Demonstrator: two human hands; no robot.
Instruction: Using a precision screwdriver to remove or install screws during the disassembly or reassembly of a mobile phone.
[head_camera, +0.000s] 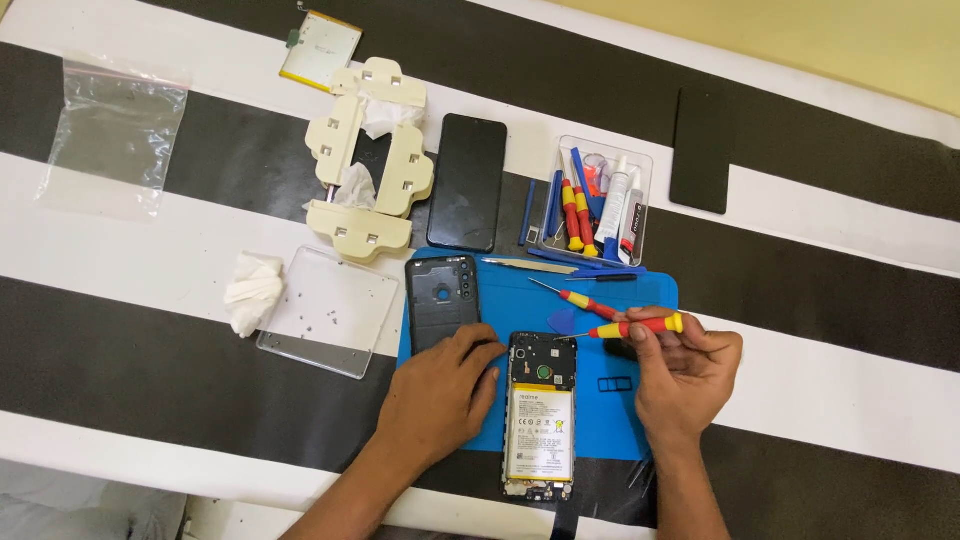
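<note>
Clear plastic bag (115, 125) far left; dark phone screen (467, 182) centre.

Glossy black phone (467, 180), matt blue mat (620, 400).

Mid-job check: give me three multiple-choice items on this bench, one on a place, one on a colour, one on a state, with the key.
1. Where does the opened phone lie?
A. on the blue mat
B. in the clear tool box
C. on the plastic bag

2. What colours is the screwdriver in the right hand?
A. green and white
B. red and yellow
C. all black

3. What is the state of the phone under the hands?
A. back cover on
B. screen up
C. back cover off, battery showing

Key: 1 A, its upper part rests on the mat beside the left hand; 2 B, the handle shows both colours; 3 C, the battery is bare and the dark back cover lies apart.
</note>
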